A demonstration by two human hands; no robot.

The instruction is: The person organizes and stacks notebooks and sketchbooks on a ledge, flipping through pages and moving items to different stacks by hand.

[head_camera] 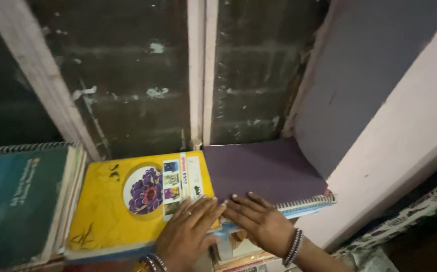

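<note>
Two hands are laid flat on books stacked along a window sill (259, 141). Left hand (185, 236), fingers spread, is pressed on the glossy yellow book (112, 201); right hand (259, 221), fingers splayed, gripping nothing, is rested on the matte purple spiral notebook (264, 168), its wire binding nearest the wrist. A teal spiral book (17, 196) is seen further left.

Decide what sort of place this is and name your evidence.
Probably a window ledge indoors used for storing books: grimy window panes behind, a yellow book and purple spiral notebook under the left hand and right hand.
</note>
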